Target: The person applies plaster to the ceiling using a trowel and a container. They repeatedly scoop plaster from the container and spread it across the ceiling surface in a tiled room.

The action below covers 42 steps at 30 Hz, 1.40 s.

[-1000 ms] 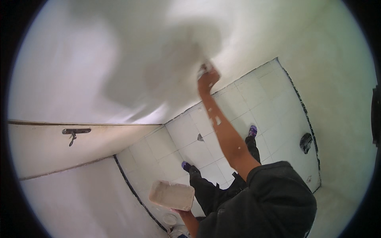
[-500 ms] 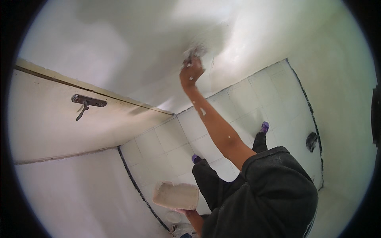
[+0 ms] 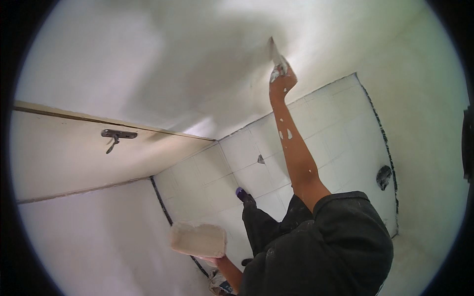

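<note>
My right hand [image 3: 283, 75], spotted with white, reaches up at the wall [image 3: 207, 64] with its fingers closed round a putty knife [image 3: 276, 53]. The knife's blade, smeared with pale paste, points up the wall and is seen nearly edge-on; its handle is hidden in the hand. Low on the left, my left hand [image 3: 213, 259] grips the near edge of a shallow rectangular tray [image 3: 198, 240]. A pale coating covers the tray's inside. Most of the left fingers are hidden beneath it.
A pale door [image 3: 64, 148] with a metal lever handle [image 3: 117, 135] stands on the left. White floor tiles [image 3: 212, 172] lie below, with a dark round patch [image 3: 383, 177] at right and a small dark chip [image 3: 260, 159]. A crumpled bag [image 3: 217, 283] sits near my left arm.
My right hand has moved right and slightly up along the wall with the putty knife. The tray in my left hand has shifted left. One foot has gone out of sight.
</note>
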Available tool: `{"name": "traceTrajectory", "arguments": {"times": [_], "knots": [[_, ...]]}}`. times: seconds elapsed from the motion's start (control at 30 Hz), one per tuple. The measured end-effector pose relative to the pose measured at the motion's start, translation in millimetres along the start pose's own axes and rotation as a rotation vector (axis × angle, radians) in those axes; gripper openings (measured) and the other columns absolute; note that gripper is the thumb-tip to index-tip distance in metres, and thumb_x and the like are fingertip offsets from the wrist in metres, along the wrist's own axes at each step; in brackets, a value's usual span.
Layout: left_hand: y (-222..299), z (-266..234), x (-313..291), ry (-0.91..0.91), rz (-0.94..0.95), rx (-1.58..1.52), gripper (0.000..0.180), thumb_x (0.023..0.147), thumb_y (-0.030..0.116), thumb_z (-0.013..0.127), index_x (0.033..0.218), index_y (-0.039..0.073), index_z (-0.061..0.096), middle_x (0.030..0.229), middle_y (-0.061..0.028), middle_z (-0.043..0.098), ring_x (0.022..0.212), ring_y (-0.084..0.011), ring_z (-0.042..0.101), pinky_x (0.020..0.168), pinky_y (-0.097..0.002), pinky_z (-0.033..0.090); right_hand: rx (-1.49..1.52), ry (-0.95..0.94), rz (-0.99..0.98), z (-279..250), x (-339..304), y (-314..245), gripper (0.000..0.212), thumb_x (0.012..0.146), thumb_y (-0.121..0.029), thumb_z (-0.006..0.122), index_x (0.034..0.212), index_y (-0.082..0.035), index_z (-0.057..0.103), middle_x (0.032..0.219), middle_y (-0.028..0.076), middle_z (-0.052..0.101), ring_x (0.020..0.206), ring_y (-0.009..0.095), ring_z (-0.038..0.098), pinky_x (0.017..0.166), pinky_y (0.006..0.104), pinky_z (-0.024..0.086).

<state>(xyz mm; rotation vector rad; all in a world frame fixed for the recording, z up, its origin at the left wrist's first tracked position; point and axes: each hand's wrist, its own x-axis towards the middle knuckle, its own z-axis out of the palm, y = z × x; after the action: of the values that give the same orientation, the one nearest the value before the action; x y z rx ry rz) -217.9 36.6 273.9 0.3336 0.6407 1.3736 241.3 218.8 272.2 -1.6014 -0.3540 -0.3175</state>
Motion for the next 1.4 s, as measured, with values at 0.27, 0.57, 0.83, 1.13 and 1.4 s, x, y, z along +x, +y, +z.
{"name": "traceTrajectory", "arguments": {"times": [0.27, 0.57, 0.83, 1.13, 1.4], "knots": [[-24.0, 12.6, -21.5, 0.013, -0.022, 0.02, 0.059, 0.081, 0.053, 0.035, 0.126, 0.015, 0.03, 0.12, -0.005, 0.042, 0.105, -0.0243, 0.044, 0.086, -0.0409, 0.038, 0.009, 0.005, -0.058, 36.0, -55.0, -5.9, 0.036, 0.065, 0.001, 0.053, 0.1, -0.01, 0.058, 0.07, 0.012, 0.06, 0.05, 0.023, 0.052, 0.051, 0.0285, 0.041], [35.3, -24.1, 56.5, -0.117, -0.127, -0.011, 0.058, 0.081, 0.053, 0.035, 0.125, 0.015, 0.03, 0.12, -0.0048, 0.042, 0.105, -0.0242, 0.044, 0.086, -0.0407, 0.038, 0.087, -0.291, 0.073, 67.7, -189.4, -25.9, 0.039, 0.063, 0.006, 0.052, 0.098, -0.012, 0.06, 0.078, 0.012, 0.058, 0.065, 0.015, 0.056, 0.051, 0.024, 0.042], [57.1, -40.0, 46.5, -0.128, -0.088, -0.023, 0.058, 0.081, 0.052, 0.035, 0.125, 0.016, 0.031, 0.119, -0.0046, 0.043, 0.105, -0.0241, 0.044, 0.086, -0.0406, 0.038, 0.251, 0.051, 0.345, 57.3, -107.2, 18.9, 0.021, 0.074, -0.001, 0.044, 0.093, 0.005, 0.053, 0.078, 0.013, 0.057, 0.07, 0.022, 0.055, 0.058, 0.0306, 0.042], [10.4, -26.7, 22.8, -0.274, -0.155, -0.026, 0.054, 0.08, 0.051, 0.039, 0.121, 0.016, 0.036, 0.116, -0.0047, 0.045, 0.102, -0.0229, 0.045, 0.081, -0.0389, 0.04, 0.27, -0.324, 0.732, 34.2, -170.6, 28.1, 0.034, 0.074, -0.001, 0.046, 0.107, -0.002, 0.053, 0.098, 0.018, 0.056, 0.088, 0.028, 0.055, 0.072, 0.0327, 0.043], [2.9, -15.3, 38.9, -0.037, -0.295, -0.159, 0.047, 0.076, 0.047, 0.049, 0.112, 0.016, 0.048, 0.107, -0.006, 0.051, 0.093, -0.0211, 0.047, 0.075, -0.0368, 0.04, -0.017, 0.207, 0.061, 40.6, -32.3, 57.6, 0.032, 0.07, 0.006, 0.047, 0.1, -0.002, 0.058, 0.078, 0.014, 0.061, 0.068, 0.02, 0.057, 0.063, 0.0301, 0.044]]}}
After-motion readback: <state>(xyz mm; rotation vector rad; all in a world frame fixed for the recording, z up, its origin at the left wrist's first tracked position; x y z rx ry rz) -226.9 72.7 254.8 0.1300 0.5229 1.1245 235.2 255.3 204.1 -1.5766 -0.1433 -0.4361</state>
